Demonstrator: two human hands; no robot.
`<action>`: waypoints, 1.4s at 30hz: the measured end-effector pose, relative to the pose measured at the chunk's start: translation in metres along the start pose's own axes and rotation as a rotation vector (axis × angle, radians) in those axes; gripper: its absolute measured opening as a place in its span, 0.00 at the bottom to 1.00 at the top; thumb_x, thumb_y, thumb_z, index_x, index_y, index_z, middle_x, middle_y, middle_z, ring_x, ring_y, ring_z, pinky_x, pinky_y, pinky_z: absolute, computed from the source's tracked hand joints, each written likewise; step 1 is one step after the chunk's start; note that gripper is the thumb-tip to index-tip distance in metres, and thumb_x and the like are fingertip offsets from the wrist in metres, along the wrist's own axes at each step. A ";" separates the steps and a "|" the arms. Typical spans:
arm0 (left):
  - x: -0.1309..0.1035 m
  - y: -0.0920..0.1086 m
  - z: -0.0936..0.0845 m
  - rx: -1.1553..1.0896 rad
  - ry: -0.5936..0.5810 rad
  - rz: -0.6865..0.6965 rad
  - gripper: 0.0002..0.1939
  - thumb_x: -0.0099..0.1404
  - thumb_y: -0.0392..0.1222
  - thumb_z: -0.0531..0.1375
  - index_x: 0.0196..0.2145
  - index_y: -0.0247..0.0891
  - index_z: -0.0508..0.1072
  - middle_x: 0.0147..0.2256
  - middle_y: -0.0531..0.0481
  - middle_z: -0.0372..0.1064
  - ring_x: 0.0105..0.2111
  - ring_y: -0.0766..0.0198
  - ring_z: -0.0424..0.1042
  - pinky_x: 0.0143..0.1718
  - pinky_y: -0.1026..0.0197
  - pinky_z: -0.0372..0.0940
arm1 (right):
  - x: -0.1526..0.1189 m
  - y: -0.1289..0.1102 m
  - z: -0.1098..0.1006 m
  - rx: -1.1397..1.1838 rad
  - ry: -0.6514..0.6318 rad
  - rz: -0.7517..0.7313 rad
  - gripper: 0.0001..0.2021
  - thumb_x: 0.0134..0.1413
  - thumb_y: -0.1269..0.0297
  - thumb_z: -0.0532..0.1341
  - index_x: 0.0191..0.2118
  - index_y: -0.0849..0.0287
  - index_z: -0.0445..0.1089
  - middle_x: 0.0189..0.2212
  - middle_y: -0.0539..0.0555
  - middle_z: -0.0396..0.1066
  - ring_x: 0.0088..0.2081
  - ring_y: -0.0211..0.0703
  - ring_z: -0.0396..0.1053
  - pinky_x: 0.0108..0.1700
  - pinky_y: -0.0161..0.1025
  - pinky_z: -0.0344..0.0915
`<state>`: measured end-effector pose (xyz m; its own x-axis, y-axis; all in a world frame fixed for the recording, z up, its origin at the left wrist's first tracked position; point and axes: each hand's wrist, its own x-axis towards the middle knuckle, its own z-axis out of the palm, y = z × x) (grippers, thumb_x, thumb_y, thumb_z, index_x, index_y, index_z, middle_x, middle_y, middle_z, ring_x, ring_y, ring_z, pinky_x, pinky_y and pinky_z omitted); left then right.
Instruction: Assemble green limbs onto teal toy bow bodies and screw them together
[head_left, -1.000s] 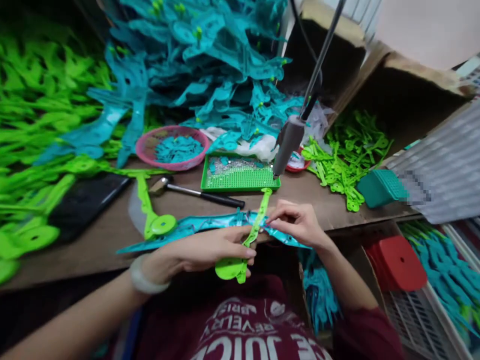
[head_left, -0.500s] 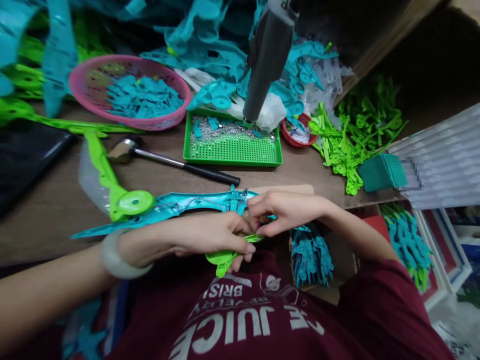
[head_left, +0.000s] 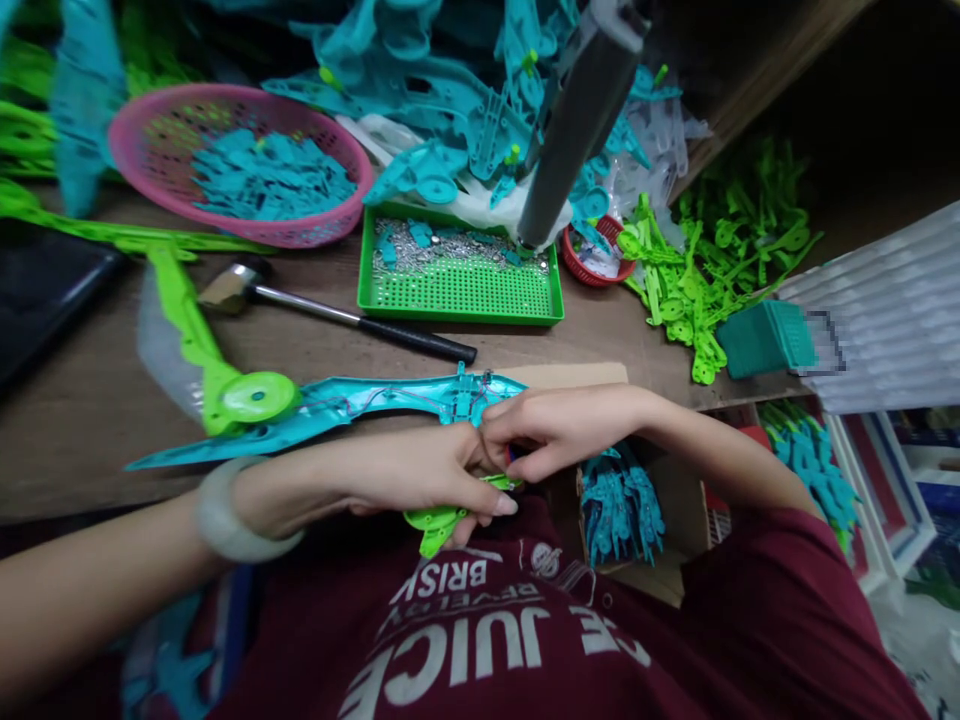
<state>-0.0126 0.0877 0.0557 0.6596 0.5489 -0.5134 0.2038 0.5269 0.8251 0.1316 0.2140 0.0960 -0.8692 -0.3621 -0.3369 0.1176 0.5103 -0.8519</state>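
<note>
My left hand [head_left: 442,475] is closed round a lime-green plastic part [head_left: 435,520], which pokes out below the fingers in front of my shirt. Against it, my right hand [head_left: 559,430] has its fingers pinched together; a speck of red and blue shows at the fingertips, too small to name. Just beyond both hands lies a long turquoise plastic shell [head_left: 390,395], hollow side up, with thin wires running along it. A lime-green piece with a round disc [head_left: 255,398] and a clear blade-like part rests over the shell's left end.
A hammer [head_left: 337,310] lies behind the shell. Further back are a pink basket [head_left: 352,215] of turquoise pieces, a green tray [head_left: 461,312] of small metal parts and a red basket [head_left: 592,268]. A dark grey post-like tool [head_left: 577,130] hangs above. Green parts [head_left: 690,290] are heaped right.
My view has shifted slightly, so the bench things sit a little further left and the grey tool further right. Both hands stay together at the green part, the right fingers moving slightly.
</note>
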 end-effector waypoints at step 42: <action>0.016 -0.020 0.024 -0.212 0.707 0.367 0.20 0.66 0.60 0.57 0.29 0.40 0.68 0.25 0.54 0.68 0.26 0.65 0.67 0.30 0.61 0.62 | -0.020 0.014 0.109 -0.177 1.288 0.183 0.09 0.64 0.58 0.60 0.44 0.56 0.73 0.45 0.60 0.70 0.49 0.51 0.69 0.52 0.52 0.68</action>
<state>0.0118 0.0707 0.0368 0.0318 0.9516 -0.3056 -0.1232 0.3072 0.9436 0.2033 0.1434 0.0470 -0.6914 0.6722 0.2649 0.3030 0.6026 -0.7383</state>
